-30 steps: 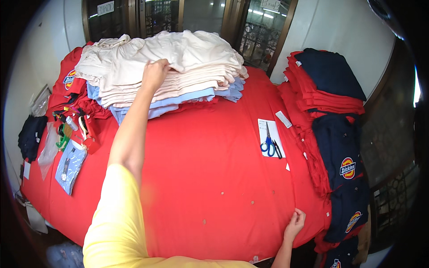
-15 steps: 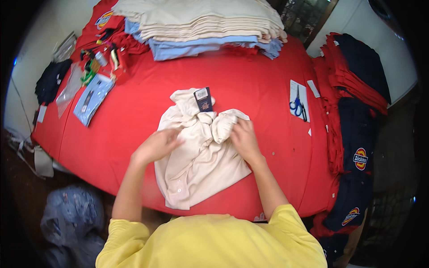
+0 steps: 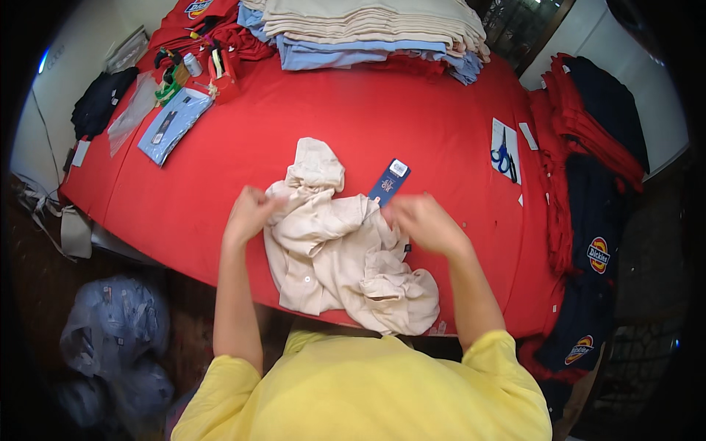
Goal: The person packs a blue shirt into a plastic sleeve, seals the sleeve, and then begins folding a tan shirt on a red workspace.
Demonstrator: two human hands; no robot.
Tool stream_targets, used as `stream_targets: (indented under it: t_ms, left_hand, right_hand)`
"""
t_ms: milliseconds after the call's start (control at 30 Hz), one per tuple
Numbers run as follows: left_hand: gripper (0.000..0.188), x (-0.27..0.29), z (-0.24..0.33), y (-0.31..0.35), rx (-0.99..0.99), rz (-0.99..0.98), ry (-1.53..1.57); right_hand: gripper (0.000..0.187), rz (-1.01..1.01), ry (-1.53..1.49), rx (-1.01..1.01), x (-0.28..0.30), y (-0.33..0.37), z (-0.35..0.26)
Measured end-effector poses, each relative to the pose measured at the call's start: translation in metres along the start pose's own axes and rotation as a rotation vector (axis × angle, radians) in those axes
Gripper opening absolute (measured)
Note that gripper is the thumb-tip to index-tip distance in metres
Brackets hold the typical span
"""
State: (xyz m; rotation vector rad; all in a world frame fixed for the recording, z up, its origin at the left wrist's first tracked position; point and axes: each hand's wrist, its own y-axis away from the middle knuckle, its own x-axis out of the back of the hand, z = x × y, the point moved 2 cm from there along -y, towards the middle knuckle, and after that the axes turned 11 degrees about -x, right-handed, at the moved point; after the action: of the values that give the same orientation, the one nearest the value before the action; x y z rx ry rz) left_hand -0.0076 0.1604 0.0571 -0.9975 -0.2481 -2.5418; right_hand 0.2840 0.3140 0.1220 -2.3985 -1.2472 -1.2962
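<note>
A cream button-front shirt [image 3: 331, 242] lies bunched on the red-covered table in front of me, its folds heaped and one sleeve pointing away. My left hand [image 3: 254, 213] is at the shirt's upper left edge, fingers closed on the cloth. On the other side my right hand [image 3: 430, 224], a little blurred, pinches the shirt near its collar. A dark blue hang tag [image 3: 389, 182] with a white sticker sticks out past the collar, just beyond my right fingertips. Small buttons show on the cloth near me.
Stacked cream and light blue garments [image 3: 368, 33] stand at the far edge. A bagged blue shirt [image 3: 175, 126] lies to the left, near small tools and a bottle [image 3: 193, 65]. On the right are blue scissors [image 3: 503, 156] on white card and piled red and navy garments [image 3: 588, 213].
The shirt has been turned and rebunched, with its lower right part now heaped toward me. The tag has shifted right. My right hand moved right; my left hand rose slightly onto the shirt's edge.
</note>
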Motion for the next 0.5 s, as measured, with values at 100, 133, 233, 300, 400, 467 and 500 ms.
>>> stream_targets:
  t_ms: [100,133,233,300,400,467,500]
  left_hand:
    - [0.072,-0.043,0.019,-0.028,-0.164,0.306,0.010]
    - [0.074,-0.058,0.016,-0.032,-0.234,0.358,0.029]
    - [0.071,-0.093,0.014,-0.003,-0.307,0.309,-0.574]
    - [0.067,-0.096,-0.002,0.007,-0.334,0.341,-0.445]
    - [0.059,-0.094,-0.010,0.001,-0.443,0.374,-0.382]
    - [0.057,-0.094,-0.010,-0.008,-0.488,0.346,-0.384]
    - [0.054,-0.090,-0.013,-0.016,-0.524,0.332,-0.394]
  right_hand:
    - [0.019,0.389,0.209,-0.022,-0.043,-0.063,0.017]
    - [0.018,0.404,0.155,-0.035,-0.052,-0.067,0.014]
    - [0.016,0.456,-0.026,-0.132,-0.058,-0.044,0.032]
    - [0.020,0.516,0.026,-0.120,-0.044,0.001,0.066]
    - [0.034,0.268,-0.130,-0.204,-0.037,0.071,0.125]
    - [0.039,0.283,-0.022,-0.150,-0.059,0.104,0.130]
    - [0.041,0.288,0.031,-0.115,-0.070,0.118,0.127]
